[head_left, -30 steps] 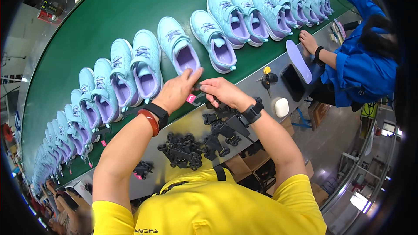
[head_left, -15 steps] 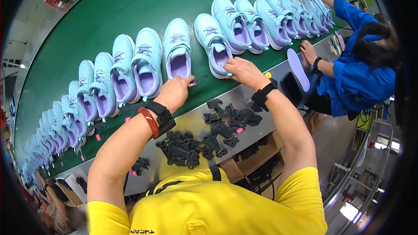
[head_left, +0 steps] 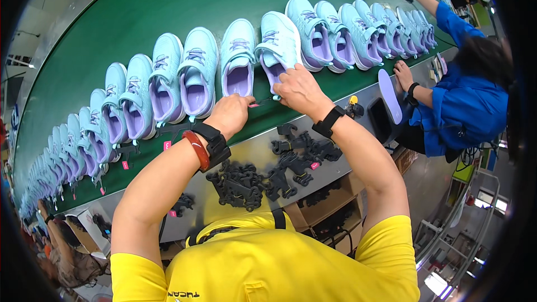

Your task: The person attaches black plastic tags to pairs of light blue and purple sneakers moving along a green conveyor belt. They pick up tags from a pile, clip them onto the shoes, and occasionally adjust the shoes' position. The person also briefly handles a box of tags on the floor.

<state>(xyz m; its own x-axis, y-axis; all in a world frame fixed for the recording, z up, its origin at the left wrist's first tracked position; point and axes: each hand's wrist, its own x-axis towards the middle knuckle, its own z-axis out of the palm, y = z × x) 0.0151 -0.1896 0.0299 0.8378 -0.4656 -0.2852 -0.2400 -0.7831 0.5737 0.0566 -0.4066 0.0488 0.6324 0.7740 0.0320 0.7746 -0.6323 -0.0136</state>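
Observation:
My left hand is closed at the heel of a light blue sneaker with a lilac lining. A black plastic shoe hanger with a pink tag sticks out from its fingertips. Just to the right, my right hand grips the heel of a second sneaker, which is tilted and close against the first. The hanger's tip reaches toward this second heel; whether it touches is unclear. My fingers partly hide both heels.
Matching sneakers line the green belt on both sides. Black hangers lie piled on the metal ledge near me. At right, a co-worker in blue reaches over the belt, beside a lilac insole and a dark phone.
My right hand has tilted its sneaker and brought it over against the left one, closing the gap between them. The left hand stays at its heel with the hanger.

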